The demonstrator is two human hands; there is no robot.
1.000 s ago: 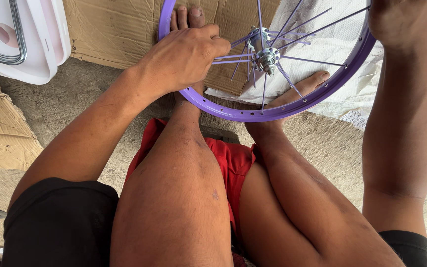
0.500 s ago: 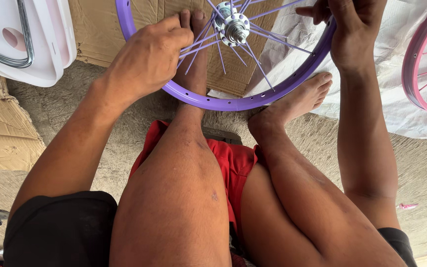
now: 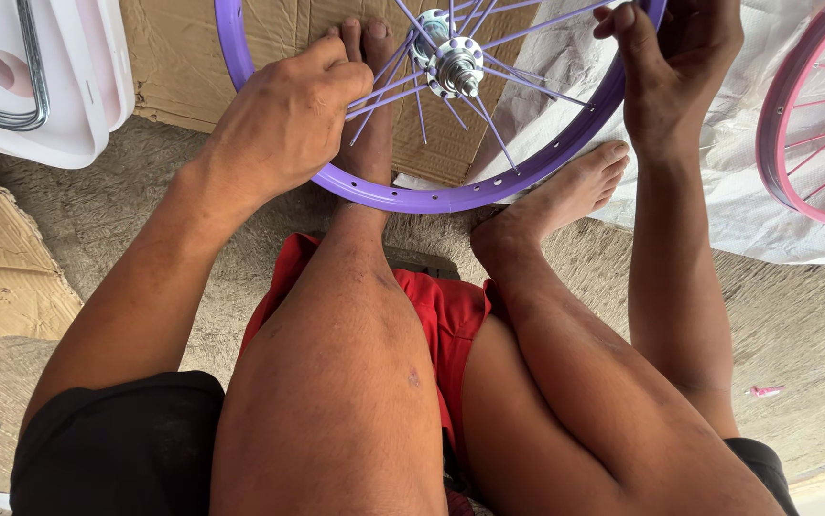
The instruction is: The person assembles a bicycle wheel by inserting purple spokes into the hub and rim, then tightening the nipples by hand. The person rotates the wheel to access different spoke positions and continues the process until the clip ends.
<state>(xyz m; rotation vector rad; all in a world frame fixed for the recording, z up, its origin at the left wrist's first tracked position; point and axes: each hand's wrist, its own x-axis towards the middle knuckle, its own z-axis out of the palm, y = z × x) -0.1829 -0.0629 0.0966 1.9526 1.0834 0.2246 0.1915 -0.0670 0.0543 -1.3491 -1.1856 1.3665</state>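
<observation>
Item: purple wheel rim, spoked, lying far-centre over the person's feet, its plane roughly flat and tipped toward the viewer; the upper part runs out of view. Silver hub sits at its centre, purple spokes fanning outward from it.

Left hand: curled closed on the spokes just left of the hub, fingertips bent in among them, knuckles toward the viewer. It is the nearer hand to the hub.

Right hand: on the rim's right arc, fingers bent over the rim edge; how tightly it grips cannot be told.

Support: left foot under the spokes; right foot just outside the near-right rim.

Surroundings: brown cardboard beneath; pink wheel rim far right; white moulded part with chrome tube far left.
</observation>
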